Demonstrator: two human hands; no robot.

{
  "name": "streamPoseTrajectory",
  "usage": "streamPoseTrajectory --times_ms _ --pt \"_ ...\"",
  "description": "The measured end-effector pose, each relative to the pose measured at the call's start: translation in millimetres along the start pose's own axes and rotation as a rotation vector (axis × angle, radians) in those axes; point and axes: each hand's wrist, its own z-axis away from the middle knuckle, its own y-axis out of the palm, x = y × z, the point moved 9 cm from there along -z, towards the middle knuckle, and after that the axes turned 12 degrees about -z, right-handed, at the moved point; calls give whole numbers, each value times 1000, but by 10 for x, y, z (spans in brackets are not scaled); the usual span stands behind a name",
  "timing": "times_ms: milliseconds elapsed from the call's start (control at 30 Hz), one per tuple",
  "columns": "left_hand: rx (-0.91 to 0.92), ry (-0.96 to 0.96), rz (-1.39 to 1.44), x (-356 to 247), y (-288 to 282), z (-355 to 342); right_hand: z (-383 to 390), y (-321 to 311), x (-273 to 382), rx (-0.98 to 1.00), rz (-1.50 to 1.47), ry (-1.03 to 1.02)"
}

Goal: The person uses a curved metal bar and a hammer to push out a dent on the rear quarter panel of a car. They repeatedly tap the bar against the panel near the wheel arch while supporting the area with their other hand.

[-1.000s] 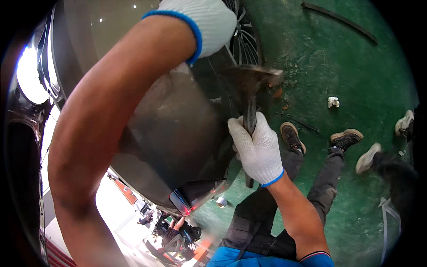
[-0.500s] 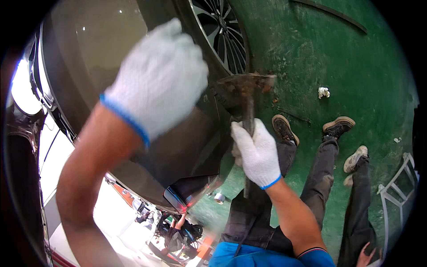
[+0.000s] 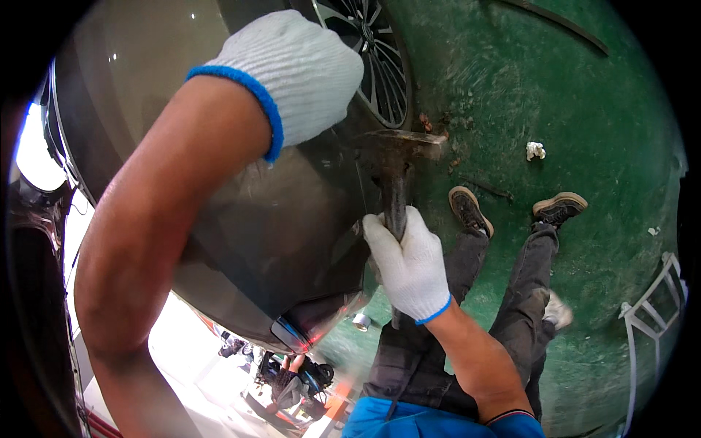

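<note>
My right hand [image 3: 409,263], in a white knit glove, is wrapped round the handle of a hammer [image 3: 395,193]. Its worn, rusty head is uppermost, in front of the lower edge of a dark grey car body panel [image 3: 292,226]. The end of the handle shows below the glove. Higher up and to the left, my left hand [image 3: 292,77], gloved in white with a blue cuff, is bent at the wrist over the panel beside the wheel [image 3: 369,58]. Its fingers are turned away and hidden, and what they touch cannot be seen.
On the green floor [image 3: 511,95] lie crumpled white paper [image 3: 535,150], a dark strip [image 3: 558,25] and a thin dark bar [image 3: 487,189]. A metal frame [image 3: 653,317] stands right. A co-worker's pale shoe [image 3: 558,310] is behind my leg. Another person [image 3: 288,383] is beyond the car's lamp.
My left hand has risen and shifted right, its wrist bending over. My right hand and the hammer have moved slightly left and down. The co-worker's foot at the right has moved behind my leg.
</note>
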Motion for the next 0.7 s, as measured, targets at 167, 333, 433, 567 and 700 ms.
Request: streamPoseTrajectory --times_ms 167,333,433,567,700 --pt "-97 -6 -31 11 -56 54 -19 -14 66 -31 -42 28" --pt "-69 -1 7 9 -8 53 -29 -55 3 -48 -82 19" --pt "-70 -12 8 0 -12 60 -39 -42 -15 -58 -101 65" --pt "20 -38 23 8 83 24 -53 -17 65 -20 18 -45" --pt "-10 -40 1 36 -12 50 -89 -13 -48 -13 25 68"
